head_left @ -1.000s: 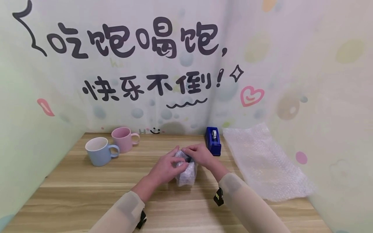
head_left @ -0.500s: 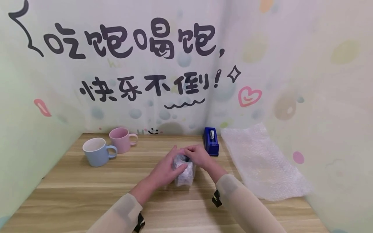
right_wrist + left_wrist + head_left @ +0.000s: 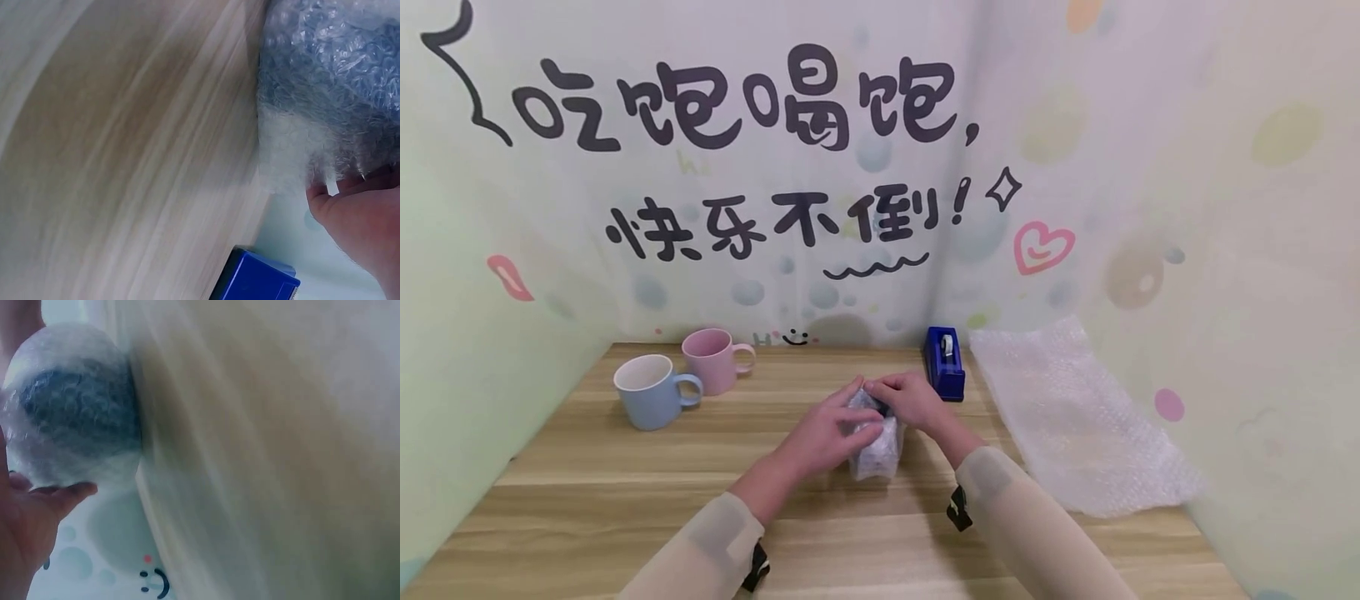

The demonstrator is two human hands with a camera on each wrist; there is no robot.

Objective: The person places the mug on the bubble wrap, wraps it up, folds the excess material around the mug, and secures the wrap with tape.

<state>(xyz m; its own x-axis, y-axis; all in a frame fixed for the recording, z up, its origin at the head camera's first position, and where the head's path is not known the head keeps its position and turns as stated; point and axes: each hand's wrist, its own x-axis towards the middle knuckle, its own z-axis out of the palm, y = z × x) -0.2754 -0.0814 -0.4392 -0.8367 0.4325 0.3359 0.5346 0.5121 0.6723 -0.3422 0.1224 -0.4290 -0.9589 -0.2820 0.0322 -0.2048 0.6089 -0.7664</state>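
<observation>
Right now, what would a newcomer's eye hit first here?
Probably the big dark lettering across the backdrop. Then the bubble-wrapped bundle near the middle of the table, with left fingers and right fingers on it. Next, the deep-blue tape dispenser by the table's back edge, right of the bundle.

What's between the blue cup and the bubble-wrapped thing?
The left hand, touching the bubble-wrapped thing. From there to the blue cup, it's just bare wooden table. The head view shows it.
</observation>
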